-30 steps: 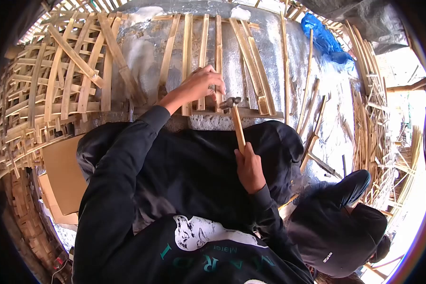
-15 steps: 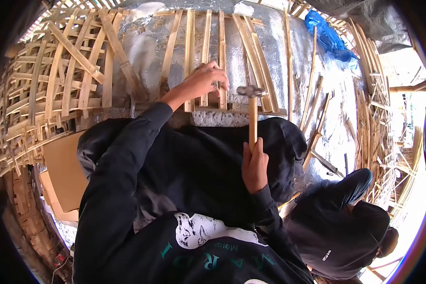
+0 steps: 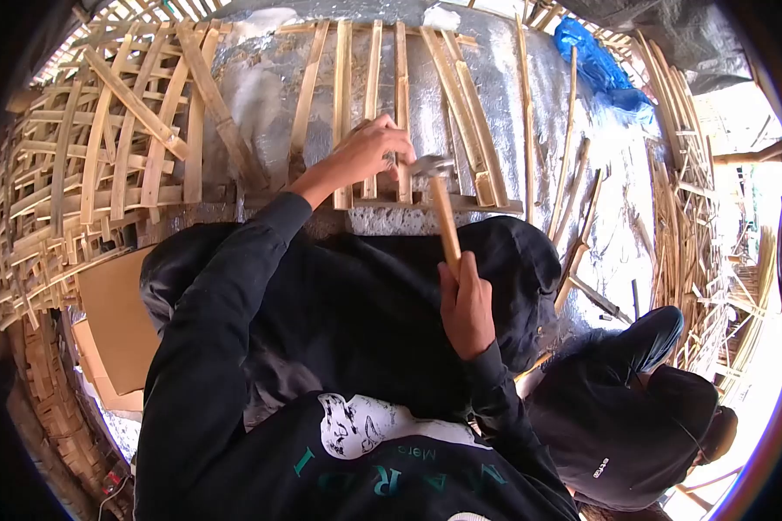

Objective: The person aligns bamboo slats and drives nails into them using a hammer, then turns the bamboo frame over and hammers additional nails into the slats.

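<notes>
A silvery, wrinkled sheet [image 3: 261, 95] spreads beneath the work. On the left, a bamboo lattice [image 3: 39, 165] of flat, interlaced strips forms open gaps. Narrow, pale bamboo slats [image 3: 342, 87] lie lengthwise, their near ends at 1 straight crosspiece [image 3: 511, 207]; 2 of them slant, nearly touching. Crumpled, glossy blue plastic [image 3: 595, 65] sits to the right. The hammer [image 3: 444, 213], with a smooth wooden handle and metal head, is just beside the left fingers. The right hand [image 3: 467, 313] wraps the handle; the left hand [image 3: 374, 148] curls narrowly over the slats, its exact grip hidden.
</notes>
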### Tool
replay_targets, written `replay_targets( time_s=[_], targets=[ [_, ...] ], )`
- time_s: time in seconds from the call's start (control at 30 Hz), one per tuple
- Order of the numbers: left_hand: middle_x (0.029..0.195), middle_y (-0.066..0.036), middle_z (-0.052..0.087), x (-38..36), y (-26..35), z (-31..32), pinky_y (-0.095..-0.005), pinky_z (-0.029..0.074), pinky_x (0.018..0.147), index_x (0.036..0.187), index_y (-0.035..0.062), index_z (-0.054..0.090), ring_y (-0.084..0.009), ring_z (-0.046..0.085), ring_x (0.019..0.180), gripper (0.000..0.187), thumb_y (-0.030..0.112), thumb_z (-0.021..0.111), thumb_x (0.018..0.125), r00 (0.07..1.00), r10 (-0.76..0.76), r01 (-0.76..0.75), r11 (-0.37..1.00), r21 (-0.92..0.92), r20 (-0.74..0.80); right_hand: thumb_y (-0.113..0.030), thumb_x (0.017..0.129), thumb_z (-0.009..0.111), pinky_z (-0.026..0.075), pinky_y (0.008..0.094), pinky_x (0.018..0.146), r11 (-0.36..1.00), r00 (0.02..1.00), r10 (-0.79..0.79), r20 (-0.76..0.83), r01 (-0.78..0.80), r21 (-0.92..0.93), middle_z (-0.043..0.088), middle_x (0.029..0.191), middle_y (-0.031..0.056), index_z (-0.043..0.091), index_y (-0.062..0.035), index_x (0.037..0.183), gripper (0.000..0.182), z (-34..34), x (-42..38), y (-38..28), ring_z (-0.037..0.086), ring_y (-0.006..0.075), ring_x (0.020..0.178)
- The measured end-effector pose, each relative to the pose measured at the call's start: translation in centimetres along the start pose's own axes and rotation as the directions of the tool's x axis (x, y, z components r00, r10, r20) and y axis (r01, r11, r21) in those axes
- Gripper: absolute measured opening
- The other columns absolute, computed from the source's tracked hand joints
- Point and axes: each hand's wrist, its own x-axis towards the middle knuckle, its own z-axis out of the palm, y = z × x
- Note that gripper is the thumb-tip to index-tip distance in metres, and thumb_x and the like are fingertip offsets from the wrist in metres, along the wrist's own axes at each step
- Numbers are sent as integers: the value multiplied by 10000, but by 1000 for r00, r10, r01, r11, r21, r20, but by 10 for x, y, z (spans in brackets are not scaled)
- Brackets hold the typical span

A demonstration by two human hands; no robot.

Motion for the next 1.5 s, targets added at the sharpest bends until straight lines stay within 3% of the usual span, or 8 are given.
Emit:
replay_targets(
  time_s=[0.3,0.37,0.5,0.63,0.7,1.2,1.33,1.5],
  targets=[
    [1088,106,750,-3,-3,1,-381,515,1076,955,176,820,-199,594,1131,270,13,863,745,999,51,-51,999,0,-8,-125,1073,629,428,596,587,1000,1000,-6,-4,6,-26,604,763,321,435,-20,1052,222,3,-6,7,617,542,748],
    [1082,105,750,-6,2,-1,-381,515,1077,956,178,821,-201,595,1122,284,7,870,734,1000,25,-25,1000,-11,-12,-116,1070,633,419,590,587,983,979,178,-99,-183,-35,592,769,323,436,-22,1018,224,17,-8,8,606,550,760],
    [1069,107,751,0,0,-2,-381,519,1070,958,181,822,-202,598,1109,266,25,863,747,1000,21,-21,1000,19,-3,-111,1074,626,407,581,568,999,999,-2,54,4,-33,588,749,319,430,-15,1051,220,-6,1,28,613,548,753],
    [1056,97,754,-5,2,1,-363,521,1071,947,185,825,-201,597,1104,273,21,868,733,1000,21,-21,1000,-12,-18,-104,1067,630,411,587,554,997,987,53,-151,-59,-39,596,738,316,448,-6,1060,207,12,-11,13,619,544,735],
    [1060,99,759,-3,3,-1,-365,524,1066,943,179,825,-197,597,1107,241,42,865,748,1000,-4,4,1000,-17,-6,-104,1065,630,454,607,575,991,990,99,99,-90,-94,617,758,327,449,-3,1065,207,6,-13,23,632,538,726],
    [1107,92,772,-4,-2,4,-375,537,1060,987,165,829,-207,591,1170,302,55,887,712,1000,10,-10,1000,4,-16,-129,1066,636,438,618,594,982,982,189,-24,-189,-7,614,748,319,448,-15,1039,222,13,-10,10,626,546,742],
    [1101,79,764,-3,4,0,-377,544,1039,974,144,821,-209,585,1174,247,33,851,756,1000,2,-2,1000,-23,-4,-129,1077,623,443,611,584,992,999,23,50,-16,-129,624,766,323,446,-16,1050,211,11,-5,19,634,546,750],
    [1082,78,760,-5,5,-2,-370,540,1053,981,154,818,-208,582,1177,258,28,862,760,1000,3,-3,1000,-22,3,-139,1070,630,454,615,589,982,982,186,-35,-187,-21,616,746,316,447,-18,1060,219,19,-12,8,631,541,739]
  ],
)
